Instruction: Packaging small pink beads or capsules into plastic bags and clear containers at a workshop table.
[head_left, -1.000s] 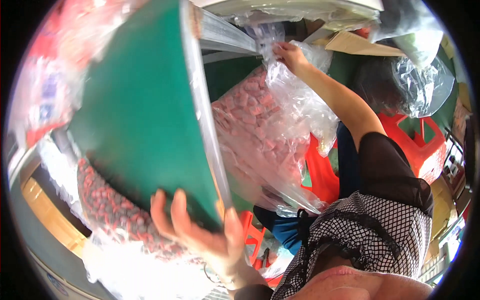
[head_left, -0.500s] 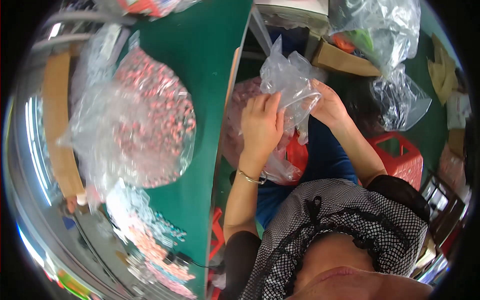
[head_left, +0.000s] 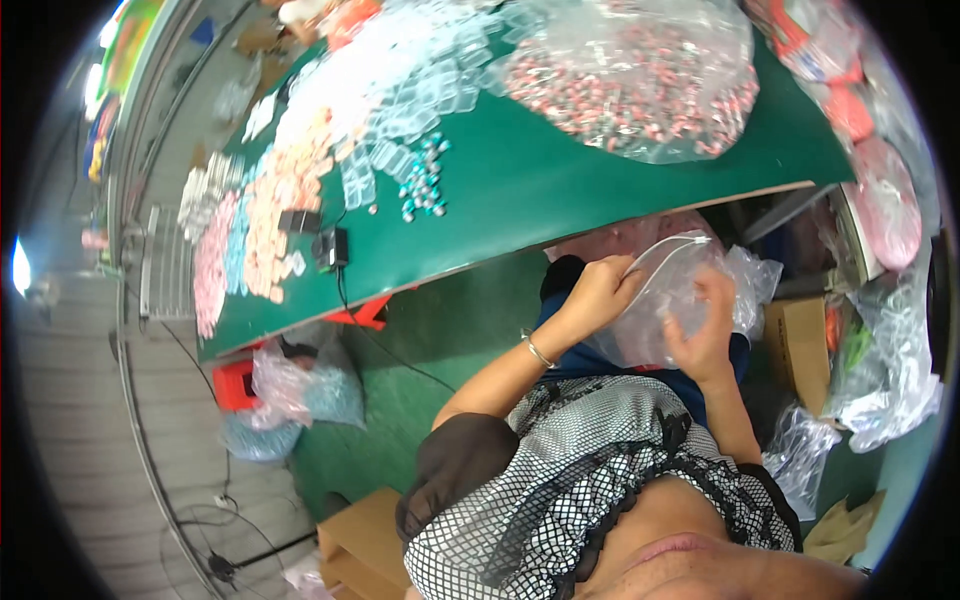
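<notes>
Clear plastic bag (head_left: 680,300) held in the lap, just under the edge of the green counter (head_left: 560,190).

Left hand (head_left: 598,292) at 9 o'clock of the bag, fingers curled and pinching the thin film at its top; right hand (head_left: 708,330) at 3 o'clock, fingers bent and pressed against the side of the bag. Contents of the bag hard to tell through the crumpled film. Risk as judged from here: thin film probably tearing or slipping out of the pinch if pulled hard, and whatever is inside then falling to the green floor (head_left: 420,330). Another risk: the big bag of small red and white pieces (head_left: 640,80) at 12 o'clock lying near the counter edge, possibly sliding off if the counter gets a knock from below.
</notes>
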